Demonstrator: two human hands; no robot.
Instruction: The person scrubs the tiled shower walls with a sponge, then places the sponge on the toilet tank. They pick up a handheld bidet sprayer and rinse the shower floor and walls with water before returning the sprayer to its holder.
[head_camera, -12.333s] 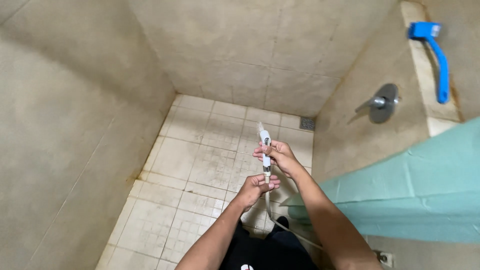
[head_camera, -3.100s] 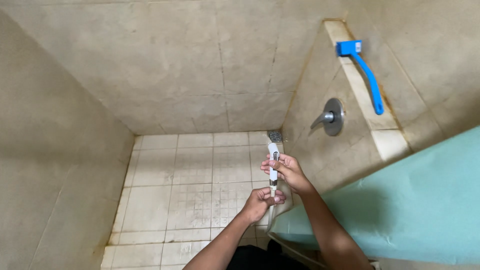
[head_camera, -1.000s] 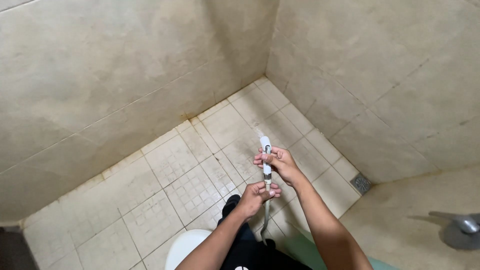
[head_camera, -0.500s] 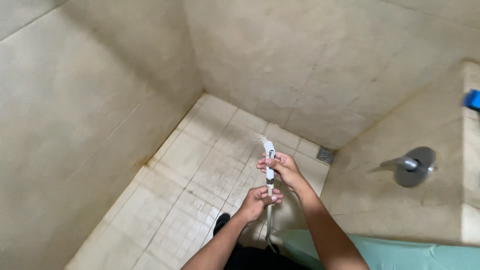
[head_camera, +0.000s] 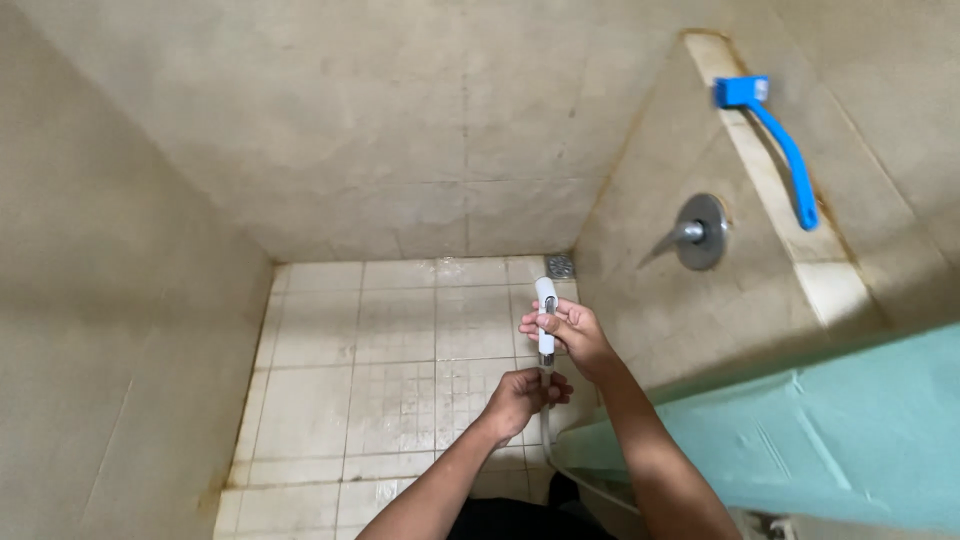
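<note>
I hold a white hand sprayer (head_camera: 545, 300) over a tiled shower floor (head_camera: 390, 340). My right hand (head_camera: 565, 335) grips the sprayer's body, with its nozzle end pointing away from me toward the far wall. My left hand (head_camera: 522, 395) is closed just below it, on the sprayer's lower end where the hose (head_camera: 548, 440) joins. The hose drops down between my arms. No water stream is visible.
Beige tiled walls close in on the left and far sides. A floor drain (head_camera: 560, 266) sits in the far corner. A metal tap (head_camera: 697, 232) sticks out of a low wall, with a blue brush (head_camera: 785, 150) on its ledge. A teal tub edge (head_camera: 800, 430) is at right.
The view has swung right and steadied, bringing the tap and blue brush fully into sight. Both hands keep the same hold on the sprayer.
</note>
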